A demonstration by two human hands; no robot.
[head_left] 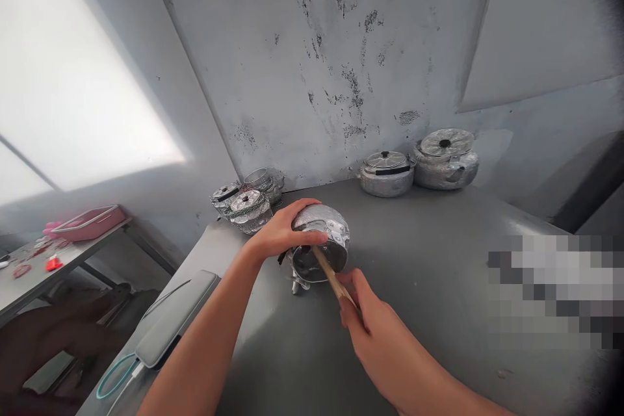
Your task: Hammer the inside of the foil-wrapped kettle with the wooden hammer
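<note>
Left hand (280, 232): arched over the upper left of the silver pot (327, 216), holding the curved wall; thumb laid along the near rim, beside the stick; fingers bent only partway, reaching over the top and back of the body.
Right hand (363, 309): closed around the wooden stick (326, 264), with thumb and forefinger pinched near each other on the shaft; remaining fingers mostly hidden beneath.
Silver pot: on the grey table (414, 286), near its middle, between both hands; tipped on its side, mouth towards the wearer and slightly down, rounded body towards the wall; long axis hard to tell on so round a shape.
Wooden stick: slanted from the right hand up and leftward into the pot's mouth; far end lost in shadow inside.
Back left corner: three small silvery pots (249, 213) in a cluster.
Back right: a lidded pot with a black handle (387, 183), just beside a larger lidded pot (444, 172) with a black knob.
Left edge: a grey case (178, 318) with a cable; beyond it, a pink basket (90, 224) on a side table (34, 279).
</note>
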